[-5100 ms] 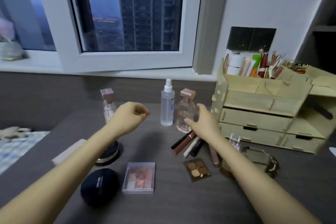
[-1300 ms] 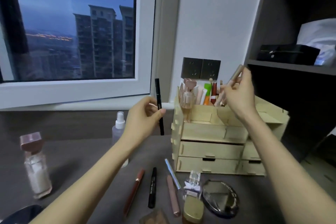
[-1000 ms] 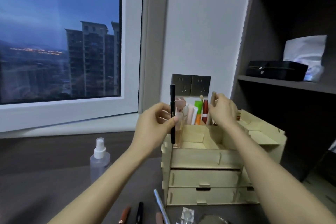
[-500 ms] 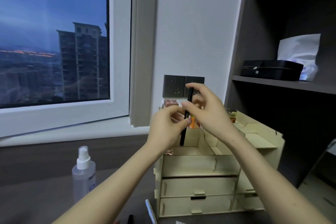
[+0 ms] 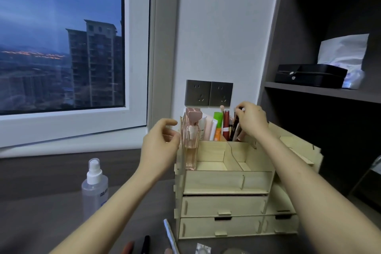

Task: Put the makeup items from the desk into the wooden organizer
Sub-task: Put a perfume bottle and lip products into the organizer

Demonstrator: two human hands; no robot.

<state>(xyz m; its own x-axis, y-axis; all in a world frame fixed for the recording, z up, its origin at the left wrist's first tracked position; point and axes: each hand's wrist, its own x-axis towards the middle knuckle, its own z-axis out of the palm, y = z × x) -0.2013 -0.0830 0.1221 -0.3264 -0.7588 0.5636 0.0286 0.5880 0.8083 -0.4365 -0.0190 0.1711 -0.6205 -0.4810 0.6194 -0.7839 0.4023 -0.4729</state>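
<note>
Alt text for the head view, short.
The right hand pinches a black makeup pen standing at the back of the wooden organizer; the left hand hovers empty beside a pink perfume bottle in its left slot. A spray bottle stands on the desk.

No text can be read here. The clear spray bottle (image 5: 94,189) on the surface (image 5: 51,202) has a short line of blue print low on its front, too small and blurred to make out. The black case (image 5: 309,75) on the shelf (image 5: 319,92) shows a small pale mark on its front edge, and that is not legible either. Any lettering on the tubes (image 5: 218,121) standing in the wooden organizer (image 5: 226,181) is too blurred to tell.
</note>
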